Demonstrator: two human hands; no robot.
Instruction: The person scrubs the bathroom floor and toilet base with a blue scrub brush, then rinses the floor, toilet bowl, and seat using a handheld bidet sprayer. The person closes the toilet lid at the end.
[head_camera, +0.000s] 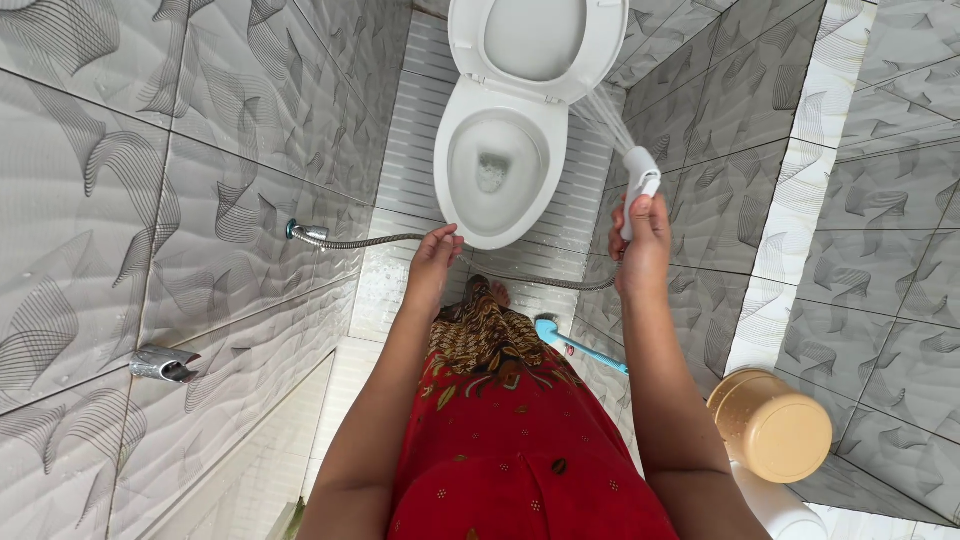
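Looking down in a narrow tiled bathroom here. The right hand (643, 243) is wrapped around the stem of a white handheld sprayer (640, 180), fingers clenched on it, thumb up near the trigger area, and a fan of water is shooting out toward the raised toilet lid (535, 45). The left hand (434, 262) is out by the front rim of the white toilet bowl (495, 165), fingers loosely curled right where the metal hose (370, 241) passes; can't quite tell if it's actually pinching the hose or just resting against it. That hose runs from a fitting on the left wall, under the bowl's front edge, and up to the sprayer. The sprayer looks like light plastic, probably slick when wet, so gripping low on the stem with the whole hand seems like the sane way to hold it; the hose looks flexible but springy, likely to tug back a bit. A blue-handled brush (575, 343) leans by the right wall, and a tan-lidded container (770, 425) sits lower right.
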